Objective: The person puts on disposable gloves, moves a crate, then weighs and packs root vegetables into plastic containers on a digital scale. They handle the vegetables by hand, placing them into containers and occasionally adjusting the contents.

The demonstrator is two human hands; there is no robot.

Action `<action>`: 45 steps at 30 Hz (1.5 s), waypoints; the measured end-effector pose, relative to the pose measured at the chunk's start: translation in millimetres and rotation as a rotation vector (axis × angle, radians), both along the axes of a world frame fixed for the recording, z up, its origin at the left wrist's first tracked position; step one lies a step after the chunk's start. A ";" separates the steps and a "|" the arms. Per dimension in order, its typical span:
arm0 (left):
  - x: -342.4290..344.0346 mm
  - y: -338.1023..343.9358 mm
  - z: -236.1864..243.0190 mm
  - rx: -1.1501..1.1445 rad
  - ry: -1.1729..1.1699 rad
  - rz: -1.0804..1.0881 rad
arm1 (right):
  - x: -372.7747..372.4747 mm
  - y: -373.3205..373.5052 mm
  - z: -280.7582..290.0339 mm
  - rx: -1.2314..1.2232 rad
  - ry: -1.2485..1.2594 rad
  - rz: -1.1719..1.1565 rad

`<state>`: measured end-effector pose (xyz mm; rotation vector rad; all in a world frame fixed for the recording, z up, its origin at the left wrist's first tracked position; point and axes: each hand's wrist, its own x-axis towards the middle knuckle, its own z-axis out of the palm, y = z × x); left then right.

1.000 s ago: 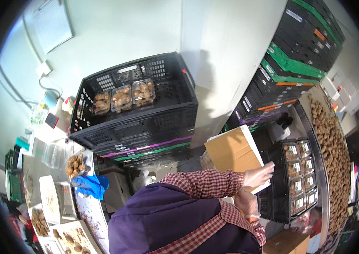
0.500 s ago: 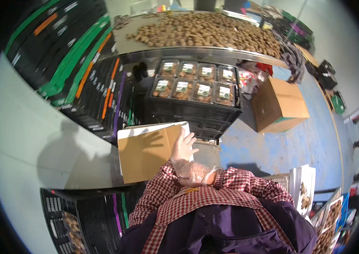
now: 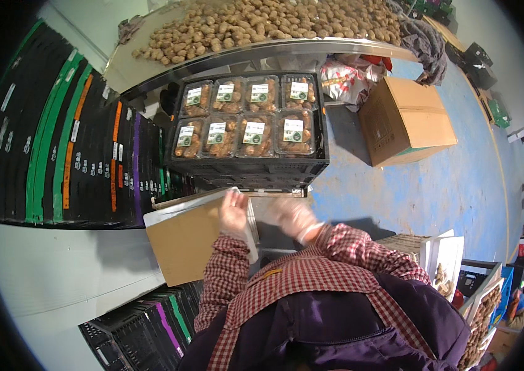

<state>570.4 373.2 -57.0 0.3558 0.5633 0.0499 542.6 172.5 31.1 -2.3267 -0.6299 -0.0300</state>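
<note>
My left hand (image 3: 233,214) is raised above the front edge of a brown cardboard sheet (image 3: 181,247), its fingers stretched and holding nothing. To its right, my right hand (image 3: 294,219), in a clear plastic glove, is smeared by motion, so its fingers do not show clearly. The two hands are apart. The cardboard leans on a white board (image 3: 172,211). Beyond my hands stands a black crate stack (image 3: 243,167); its top crate carries two rows of clear lidded punnets (image 3: 254,133) of brown, knobbly produce with white-and-green labels.
Loose brown produce (image 3: 262,28) covers a table at the far side. Black crates (image 3: 89,148) with green, orange and purple edges stand at the left. A cardboard box (image 3: 407,120) sits on the blue floor at the right, near a crumpled printed bag (image 3: 351,80).
My right hand has come away from my left wrist and moved a little up and right. My left hand has shifted left, its fingers less spread. The view has tilted and moved closer to the crates.
</note>
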 end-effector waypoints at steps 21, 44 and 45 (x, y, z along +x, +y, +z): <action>175.4 210.0 -14.1 1.776 0.335 -0.160 | 197.4 -108.7 -71.9 -0.171 0.352 -0.961; 282.9 162.6 -29.3 1.687 0.887 -0.520 | 275.3 -191.1 -51.0 -0.406 0.234 -0.846; 281.4 152.6 -28.0 1.820 0.850 -0.542 | 282.6 -203.5 -50.6 -0.428 0.237 -0.846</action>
